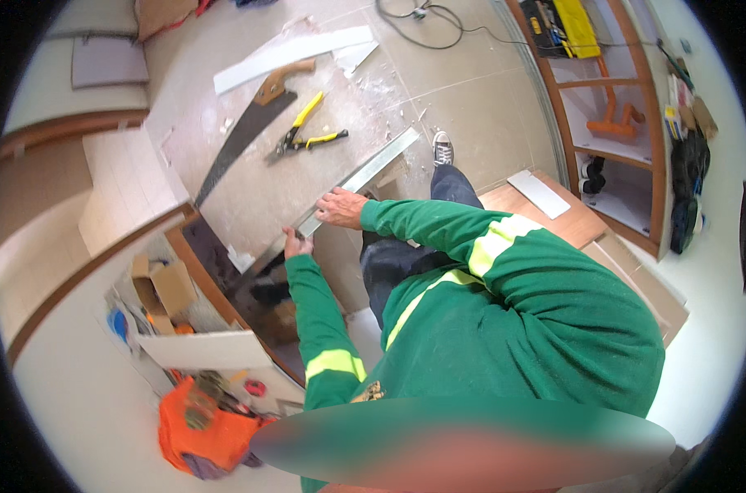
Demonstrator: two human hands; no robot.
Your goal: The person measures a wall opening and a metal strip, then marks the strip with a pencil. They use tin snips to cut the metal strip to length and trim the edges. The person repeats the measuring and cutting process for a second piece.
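A long, narrow metal channel (383,163) runs diagonally before my body, low over the floor. My right hand (340,208) is closed over it near its middle. Closer to its lower left end, my left hand (298,243) grips the same channel, thumb along the edge. Beyond it on the tiles lies a pair of tin snips (295,140) with yellow and black handles, spread apart. A handsaw (245,144) with a wooden handle rests to their left, its blade reaching toward a wooden edge. White board strips (295,59) lie past the saw.
White crumbs and dust litter the tiled floor (434,78). At right stands a wood-edged shelf unit (607,82) holding tools. A cable (463,29) loops at the far side. An open cardboard box (163,289) and an orange cloth (194,427) are at left.
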